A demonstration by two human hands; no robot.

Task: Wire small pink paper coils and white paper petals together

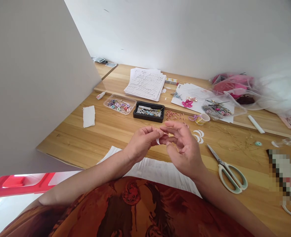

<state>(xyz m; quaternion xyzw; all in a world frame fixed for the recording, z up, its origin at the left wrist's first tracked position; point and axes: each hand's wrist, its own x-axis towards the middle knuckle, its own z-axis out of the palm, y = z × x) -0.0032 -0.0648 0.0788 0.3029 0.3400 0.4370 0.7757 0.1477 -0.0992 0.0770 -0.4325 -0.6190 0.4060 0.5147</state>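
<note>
Both hands meet above the front of the wooden table. My left hand (142, 141) is closed, thumb against fingers, pinching a small white paper piece (158, 141) that shows below its fingertips. My right hand (183, 148) touches the left fingertips, its fingers curled round a thin gold wire (169, 134) that runs between the two hands. Just right of the hands lie white paper crescents (199, 136). Behind them stands a black tray (148, 119) of small beads. The fingers hide part of the wire and the paper.
Scissors (230, 172) lie open at the right. Further back are a clear box (120, 104) of coloured spools, stacked paper sheets (145, 84), pink rings (172, 115), a small cup (202, 119) and plastic bags (234, 87). A grey panel (36, 75) rises at the left.
</note>
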